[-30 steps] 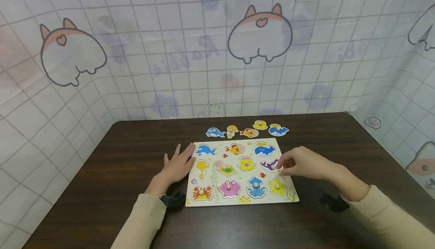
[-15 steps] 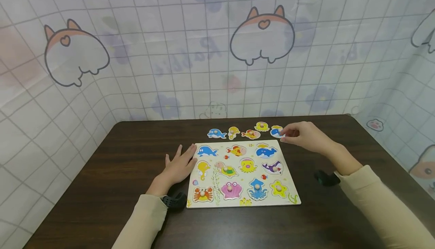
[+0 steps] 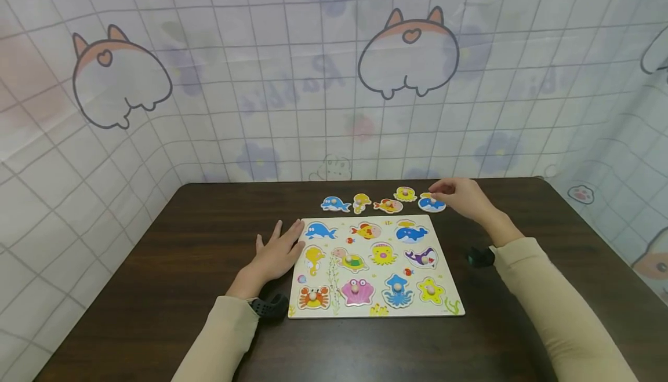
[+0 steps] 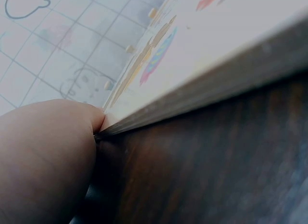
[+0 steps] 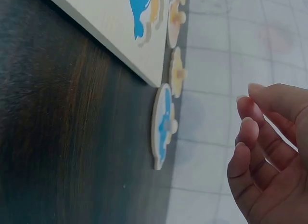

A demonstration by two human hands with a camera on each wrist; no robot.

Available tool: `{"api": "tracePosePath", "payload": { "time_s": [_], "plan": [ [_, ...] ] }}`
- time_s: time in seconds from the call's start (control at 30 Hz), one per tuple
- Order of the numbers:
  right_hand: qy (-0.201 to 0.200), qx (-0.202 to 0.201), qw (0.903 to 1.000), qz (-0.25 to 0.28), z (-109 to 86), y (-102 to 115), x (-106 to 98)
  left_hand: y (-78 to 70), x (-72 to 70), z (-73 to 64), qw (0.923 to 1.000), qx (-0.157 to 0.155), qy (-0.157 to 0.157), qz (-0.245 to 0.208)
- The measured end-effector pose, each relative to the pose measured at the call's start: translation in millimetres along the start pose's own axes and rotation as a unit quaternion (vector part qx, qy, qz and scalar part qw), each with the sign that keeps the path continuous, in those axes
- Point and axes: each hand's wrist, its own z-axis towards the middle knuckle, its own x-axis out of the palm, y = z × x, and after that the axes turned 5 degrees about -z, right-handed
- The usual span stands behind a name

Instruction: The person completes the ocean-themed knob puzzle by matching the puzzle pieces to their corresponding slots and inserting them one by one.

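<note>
A pale wooden puzzle board (image 3: pixel 376 306) with sea-animal shapes lies on the dark table. My left hand (image 3: pixel 273 257) rests beside it with fingers spread, fingertips at its upper left edge; in the left wrist view a fingertip touches the board's corner. Above the table at the back right, my right hand (image 3: pixel 464 196) is bent with fingers loosely curved and nothing in them. Just under and left of its fingertips lies the blue whale piece (image 3: pixel 431 203), knob up. The right wrist view shows the fingers apart from this whale piece (image 5: pixel 162 130).
Behind the board lie several more knobbed pieces: a blue dolphin (image 3: pixel 335 204), a seahorse (image 3: pixel 361 203), a red-and-yellow fish (image 3: pixel 388 206) and a yellow octopus (image 3: pixel 405 194). Turtle (image 3: pixel 351 261), crab (image 3: pixel 313 297) and other knobbed pieces sit in the board. A patterned curtain (image 3: pixel 323 109) stands behind the table.
My right hand has left the purple whale piece in the board and moved up and back to beside the loose blue whale piece. The left hand stays at the board's edge.
</note>
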Motion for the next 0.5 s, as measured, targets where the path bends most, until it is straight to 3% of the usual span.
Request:
{"api": "tracePosePath", "payload": {
  "time_s": [0.5],
  "plan": [
    [0.036,0.081,0.996,-0.009,23.6,-29.3,15.5,-0.7,-0.7,-1.3,1.0,0.003,0.0,0.0]
  ]
}}
